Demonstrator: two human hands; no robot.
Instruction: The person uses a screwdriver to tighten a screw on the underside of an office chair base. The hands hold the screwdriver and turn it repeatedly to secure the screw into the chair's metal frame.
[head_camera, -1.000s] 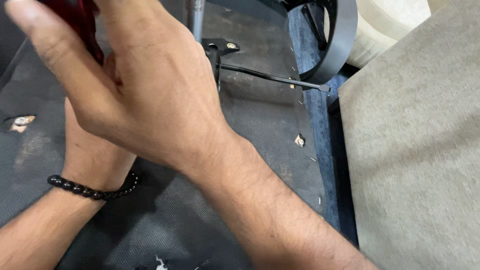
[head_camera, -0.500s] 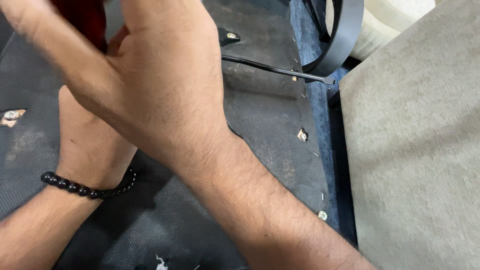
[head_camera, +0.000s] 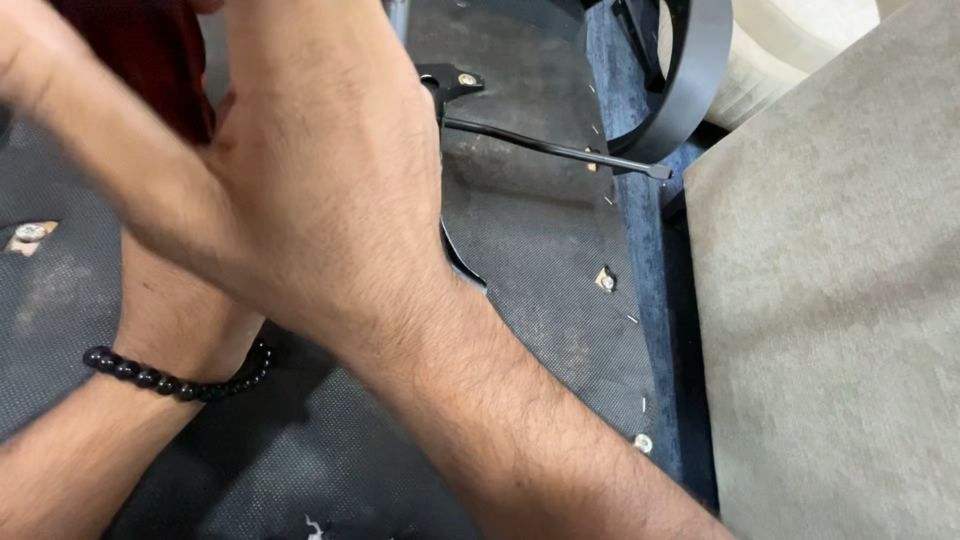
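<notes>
Right of the hands, a beige cushion (head_camera: 830, 300) fills the side. A black curved armrest (head_camera: 690, 80) arcs above it. A blue fabric edge (head_camera: 640, 230) with staples runs between, near small metal screws (head_camera: 606, 281).

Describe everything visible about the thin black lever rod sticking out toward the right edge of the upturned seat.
The lever rod is a slim, straight black bar, metal by its look, with a slightly thicker blunt tip at its right end. It runs from a black bracket with a bolt head, slanting down and to the right above the dark mesh fabric of the seat's underside, ending near the blue stapled edge and a curved black armrest. Its left end disappears behind the right hand; whether the hand touches it cannot be told.
</notes>
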